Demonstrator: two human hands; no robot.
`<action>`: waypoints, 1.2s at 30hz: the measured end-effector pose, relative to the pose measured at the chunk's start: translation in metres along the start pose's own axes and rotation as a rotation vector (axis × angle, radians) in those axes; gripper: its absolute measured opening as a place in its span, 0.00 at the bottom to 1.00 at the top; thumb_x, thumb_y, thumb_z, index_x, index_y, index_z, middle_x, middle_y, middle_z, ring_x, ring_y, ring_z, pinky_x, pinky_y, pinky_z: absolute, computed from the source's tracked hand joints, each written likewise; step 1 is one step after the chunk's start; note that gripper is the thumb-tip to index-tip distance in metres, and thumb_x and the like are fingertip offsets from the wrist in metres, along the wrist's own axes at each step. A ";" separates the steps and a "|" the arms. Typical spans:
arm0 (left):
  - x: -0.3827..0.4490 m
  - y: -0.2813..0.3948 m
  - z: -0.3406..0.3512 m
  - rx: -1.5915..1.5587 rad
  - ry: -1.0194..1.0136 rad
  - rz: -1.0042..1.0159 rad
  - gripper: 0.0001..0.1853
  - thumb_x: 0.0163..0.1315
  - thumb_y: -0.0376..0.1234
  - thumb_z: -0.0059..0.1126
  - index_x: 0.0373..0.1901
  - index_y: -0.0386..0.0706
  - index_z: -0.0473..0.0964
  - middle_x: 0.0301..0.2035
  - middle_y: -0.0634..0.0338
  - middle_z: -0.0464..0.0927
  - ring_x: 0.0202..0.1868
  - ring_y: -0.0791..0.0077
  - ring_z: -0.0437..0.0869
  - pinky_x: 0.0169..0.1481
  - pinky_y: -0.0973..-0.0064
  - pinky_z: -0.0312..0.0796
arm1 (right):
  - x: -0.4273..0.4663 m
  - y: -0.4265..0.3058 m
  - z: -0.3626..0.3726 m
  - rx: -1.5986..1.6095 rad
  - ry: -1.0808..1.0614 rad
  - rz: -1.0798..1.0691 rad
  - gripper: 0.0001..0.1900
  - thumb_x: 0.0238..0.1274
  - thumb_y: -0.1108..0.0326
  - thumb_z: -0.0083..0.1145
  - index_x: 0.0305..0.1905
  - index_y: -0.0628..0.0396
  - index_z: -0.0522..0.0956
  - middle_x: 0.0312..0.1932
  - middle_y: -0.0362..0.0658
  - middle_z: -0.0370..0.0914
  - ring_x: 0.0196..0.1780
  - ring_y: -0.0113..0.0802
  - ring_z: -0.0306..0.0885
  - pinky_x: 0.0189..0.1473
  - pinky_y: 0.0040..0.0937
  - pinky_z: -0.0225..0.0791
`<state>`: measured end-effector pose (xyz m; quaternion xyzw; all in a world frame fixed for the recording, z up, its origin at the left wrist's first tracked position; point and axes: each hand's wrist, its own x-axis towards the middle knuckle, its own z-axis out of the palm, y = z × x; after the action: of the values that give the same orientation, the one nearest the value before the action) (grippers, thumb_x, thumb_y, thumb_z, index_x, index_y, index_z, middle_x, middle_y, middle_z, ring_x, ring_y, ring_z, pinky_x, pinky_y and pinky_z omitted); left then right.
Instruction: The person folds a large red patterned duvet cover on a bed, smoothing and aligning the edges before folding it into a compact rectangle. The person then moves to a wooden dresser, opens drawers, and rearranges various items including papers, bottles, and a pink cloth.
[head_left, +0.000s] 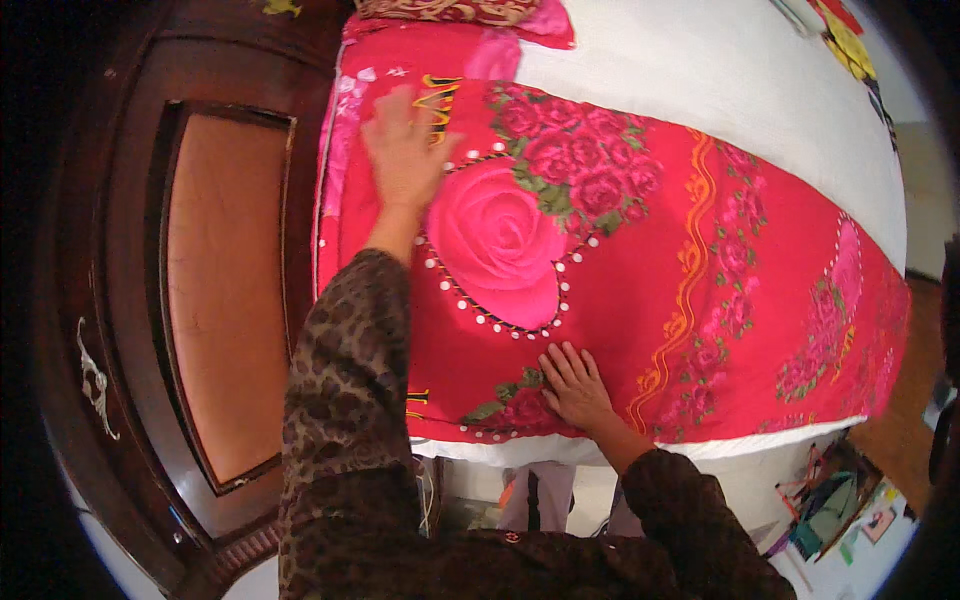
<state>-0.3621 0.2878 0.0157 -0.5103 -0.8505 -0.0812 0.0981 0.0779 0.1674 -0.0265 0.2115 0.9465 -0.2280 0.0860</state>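
Note:
A red quilt or bedspread with printed roses (630, 300) lies folded into a long band over a white sheet (675, 75). My left hand (405, 146), a little blurred, is spread over its upper left part, beside the large pink rose print and some yellow-and-black lettering. Nothing shows in that hand. My right hand (577, 386) rests flat on the cloth near the bed's close edge, fingers apart, below the beaded heart outline. It holds nothing. Under the cloth's near edge a strip of white sheet hangs out.
A dark wooden headboard with a tan panel (225, 300) stands along the left. A patterned pillow (450, 9) lies at the top. Yellow and dark cloth (847, 45) sits at the far right edge. Assorted items (825, 510) fill a low box at the lower right.

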 end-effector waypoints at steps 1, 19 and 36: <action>-0.014 -0.025 0.005 -0.091 -0.012 -0.150 0.43 0.64 0.62 0.54 0.77 0.54 0.58 0.76 0.51 0.54 0.78 0.52 0.52 0.78 0.42 0.46 | -0.002 -0.005 -0.005 0.015 0.000 -0.022 0.35 0.69 0.50 0.55 0.77 0.48 0.60 0.80 0.46 0.52 0.82 0.46 0.46 0.79 0.52 0.43; -0.252 -0.114 -0.155 -1.284 -0.813 -1.031 0.48 0.55 0.42 0.75 0.74 0.42 0.57 0.65 0.52 0.71 0.66 0.56 0.73 0.68 0.52 0.68 | -0.057 -0.023 -0.104 0.297 0.483 0.361 0.38 0.56 0.60 0.65 0.72 0.55 0.66 0.78 0.54 0.56 0.79 0.50 0.54 0.76 0.50 0.53; -0.094 0.343 -0.275 -1.307 -0.885 -0.028 0.45 0.56 0.27 0.66 0.75 0.34 0.52 0.60 0.52 0.74 0.60 0.63 0.76 0.65 0.68 0.70 | -0.186 0.027 -0.067 0.811 0.135 0.430 0.37 0.67 0.43 0.57 0.73 0.53 0.66 0.75 0.54 0.61 0.76 0.52 0.59 0.73 0.46 0.59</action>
<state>0.0074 0.3016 0.2712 -0.4388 -0.5966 -0.3553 -0.5704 0.2519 0.1527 0.0700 0.4338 0.7191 -0.5425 -0.0202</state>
